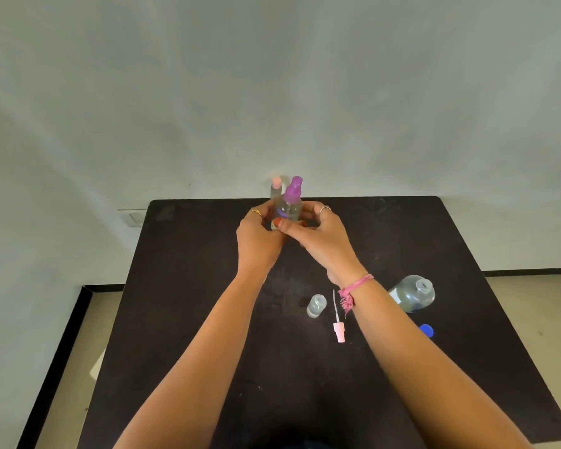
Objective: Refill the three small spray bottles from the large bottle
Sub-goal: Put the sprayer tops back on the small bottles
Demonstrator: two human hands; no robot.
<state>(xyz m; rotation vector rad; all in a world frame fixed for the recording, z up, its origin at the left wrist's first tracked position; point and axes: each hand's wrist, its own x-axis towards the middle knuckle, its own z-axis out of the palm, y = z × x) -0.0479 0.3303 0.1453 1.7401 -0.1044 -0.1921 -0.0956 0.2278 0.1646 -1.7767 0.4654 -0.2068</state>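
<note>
A small clear spray bottle with a purple spray top (290,202) stands upright at the far middle of the black table (182,286). My left hand (259,236) and my right hand (324,234) both grip its lower body. Behind it stands another small bottle with a pink spray top (276,186). Nearer to me an open small clear bottle (316,306) stands without its top. Its pink spray head with dip tube (338,328) lies beside it. The large clear bottle (413,293) stands uncapped at the right, and its blue cap (426,329) lies near my right forearm.
A grey wall rises just behind the table's far edge. Pale floor shows to the left and right of the table. A wall switch (133,218) sits low on the wall at the left.
</note>
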